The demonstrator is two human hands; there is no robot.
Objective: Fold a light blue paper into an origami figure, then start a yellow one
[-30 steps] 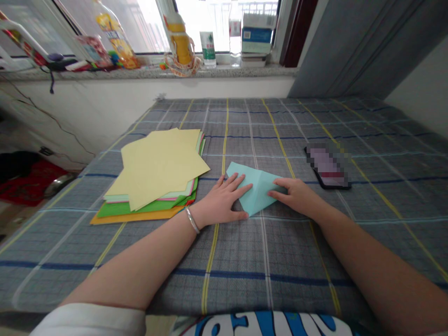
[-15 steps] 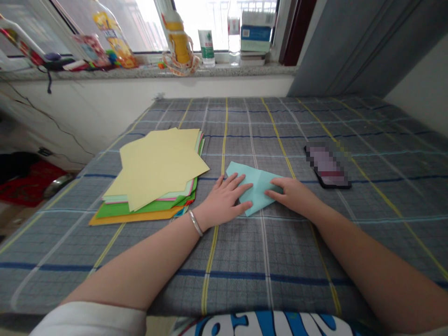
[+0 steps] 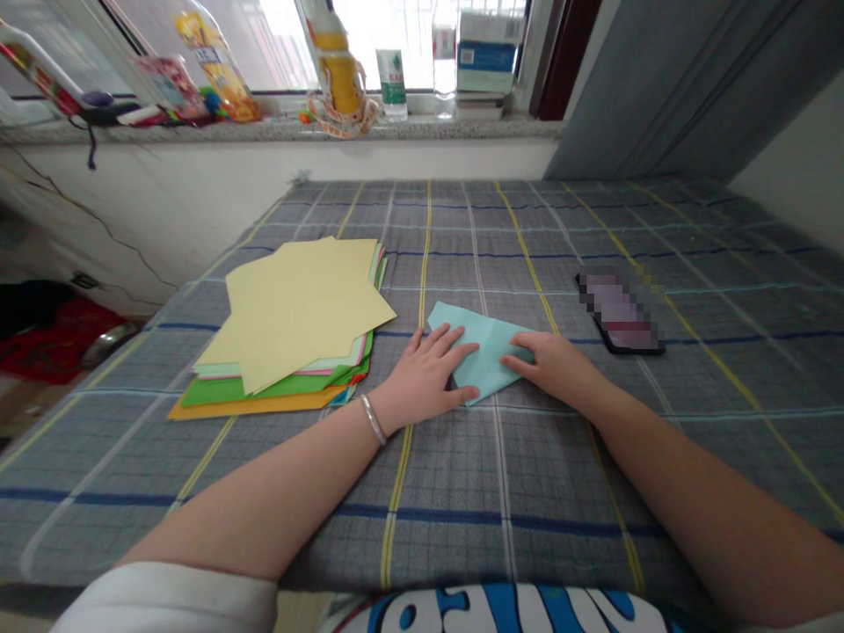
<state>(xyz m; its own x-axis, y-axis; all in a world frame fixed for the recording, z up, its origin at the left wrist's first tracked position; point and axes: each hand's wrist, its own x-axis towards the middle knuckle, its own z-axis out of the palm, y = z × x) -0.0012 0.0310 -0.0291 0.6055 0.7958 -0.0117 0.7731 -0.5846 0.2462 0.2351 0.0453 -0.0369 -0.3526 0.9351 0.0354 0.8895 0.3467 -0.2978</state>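
Observation:
A light-blue sheet of paper [image 3: 486,347], folded into a pointed shape with a crease down its middle, lies flat on the checked cloth. My left hand [image 3: 435,369] rests on its left part, fingers spread and flat, a silver bangle at the wrist. At the paper's right corner, my right hand [image 3: 550,360] has thumb and fingers closed around the edge. Part of that corner is hidden beneath the right fingers. Left of my hands sits a stack of coloured paper [image 3: 303,308], pale yellow sheets uppermost, green and orange ones below.
A phone [image 3: 620,312] with a blurred screen lies to the right on the checked cloth [image 3: 448,475]. Along the windowsill [image 3: 277,130] stand bottles, a white and green tube [image 3: 392,83] and stacked boxes [image 3: 486,61]. A grey curtain [image 3: 659,88] hangs at the right.
Both hands and the blue paper stay almost where they were. The whole view has shifted very slightly.

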